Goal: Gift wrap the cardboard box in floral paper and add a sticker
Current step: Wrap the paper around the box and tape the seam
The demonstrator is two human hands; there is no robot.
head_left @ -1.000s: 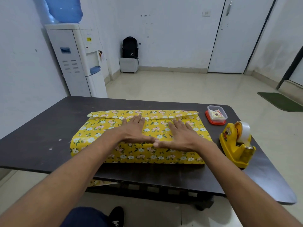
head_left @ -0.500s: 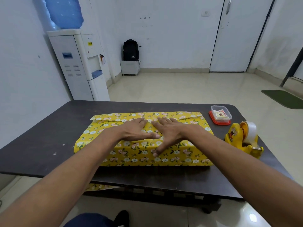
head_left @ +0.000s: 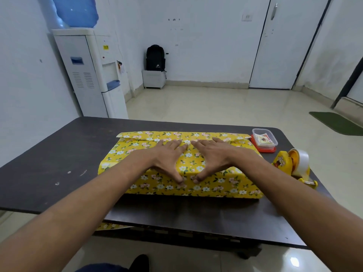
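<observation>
My left hand point(head_left: 169, 160) and right hand point(head_left: 213, 158) press flat, fingers straight, on the box point(head_left: 225, 185). It lies long side to side; the tape point(head_left: 301, 160) is nearer my right hand.

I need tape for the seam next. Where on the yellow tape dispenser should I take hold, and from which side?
Grip the tape dispenser by its yellow body, across the flat sides below the roll, coming from above with the right hand, the nearer one. The roll stands upright on top and would probably spin; the low near end looks like the cutter.
</observation>
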